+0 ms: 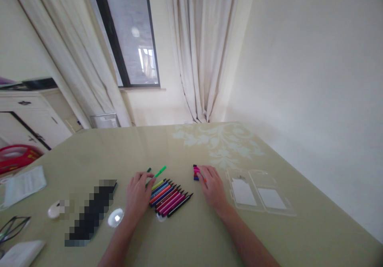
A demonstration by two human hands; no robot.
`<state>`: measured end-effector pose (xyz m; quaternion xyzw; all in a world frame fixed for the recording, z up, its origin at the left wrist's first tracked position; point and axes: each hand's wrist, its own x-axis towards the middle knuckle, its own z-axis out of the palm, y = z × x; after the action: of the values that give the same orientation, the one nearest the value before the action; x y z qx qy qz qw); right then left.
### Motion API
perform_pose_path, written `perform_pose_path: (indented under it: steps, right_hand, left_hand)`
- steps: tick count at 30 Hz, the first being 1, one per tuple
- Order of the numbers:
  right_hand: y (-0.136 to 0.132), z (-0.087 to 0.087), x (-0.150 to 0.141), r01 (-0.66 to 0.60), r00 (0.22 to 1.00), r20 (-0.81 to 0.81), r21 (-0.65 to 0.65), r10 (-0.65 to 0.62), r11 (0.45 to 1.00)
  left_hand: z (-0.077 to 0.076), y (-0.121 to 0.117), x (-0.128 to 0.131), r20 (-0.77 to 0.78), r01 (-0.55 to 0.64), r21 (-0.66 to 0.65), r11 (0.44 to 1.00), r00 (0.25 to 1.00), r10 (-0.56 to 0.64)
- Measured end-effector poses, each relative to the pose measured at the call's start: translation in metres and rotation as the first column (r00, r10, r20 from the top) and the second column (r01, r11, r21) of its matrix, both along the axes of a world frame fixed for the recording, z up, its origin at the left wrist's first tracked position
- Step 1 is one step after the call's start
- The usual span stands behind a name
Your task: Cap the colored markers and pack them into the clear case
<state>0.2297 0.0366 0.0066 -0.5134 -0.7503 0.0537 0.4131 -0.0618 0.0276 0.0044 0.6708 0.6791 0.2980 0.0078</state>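
On the table, a row of several coloured felt-tip pens [172, 197] lies slantwise between my hands, dark tips toward the upper right. My left hand [139, 193] is closed at the row's left end, with a bright green felt-tip pen [160, 171] between thumb and fingers. A dark green end [149, 170] pokes out beyond those fingers; the rest of it is hidden. To the right of the row, my right hand [212, 185] curls over a small group of short coloured pen caps [196, 173], black, pink and blue among them. Its fingers partly cover them.
An open clear plastic case [260, 193] lies right of my right hand. Left of my left hand are a round shiny disc [115, 218], a dark pixelated object [92, 213], a white mouse-like object [54, 210] and glasses [13, 227]. A wall borders the table's right side.
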Motion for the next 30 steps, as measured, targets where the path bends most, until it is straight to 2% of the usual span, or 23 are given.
perform_pose_path:
  steps: [2, 4, 7, 10, 14, 20, 27, 30]
  right_hand:
    - [-0.011, 0.004, -0.012, -0.114, 0.993, 0.022, 0.022, 0.113, 0.993]
    - [-0.019, 0.005, -0.021, -0.214, 0.975, 0.064, 0.028, 0.212, 0.976]
    - [-0.024, 0.001, -0.027, -0.304, 0.949, 0.101, 0.028, 0.300, 0.952]
    - [-0.023, -0.003, -0.027, -0.335, 0.942, 0.033, 0.006, 0.335, 0.942]
    - [-0.021, -0.004, -0.024, -0.346, 0.936, -0.091, -0.060, 0.340, 0.936]
    - [-0.018, -0.004, -0.022, -0.406, 0.910, -0.115, -0.051, 0.399, 0.912]
    - [-0.012, 0.002, -0.018, -0.435, 0.881, -0.220, -0.034, 0.418, 0.900]
    - [-0.005, 0.006, -0.006, -0.363, 0.898, -0.267, -0.003, 0.349, 0.932]
  left_hand:
    - [0.003, -0.005, 0.018, 0.120, 0.205, 0.041, 0.978, 0.971, -0.208]
    - [0.004, -0.012, 0.038, 0.172, 0.387, 0.012, 0.922, 0.907, -0.384]
    - [0.001, -0.024, 0.060, 0.190, 0.495, -0.006, 0.869, 0.853, -0.485]
    - [-0.003, -0.030, 0.068, 0.147, 0.505, 0.011, 0.863, 0.853, -0.501]
    - [-0.001, -0.030, 0.064, 0.056, 0.489, 0.045, 0.871, 0.869, -0.491]
    - [0.003, -0.024, 0.057, -0.107, 0.467, 0.012, 0.884, 0.880, -0.463]
    - [0.002, -0.023, 0.069, -0.205, 0.386, -0.027, 0.922, 0.901, -0.383]
    - [0.005, -0.021, 0.058, -0.207, 0.279, -0.061, 0.958, 0.936, -0.285]
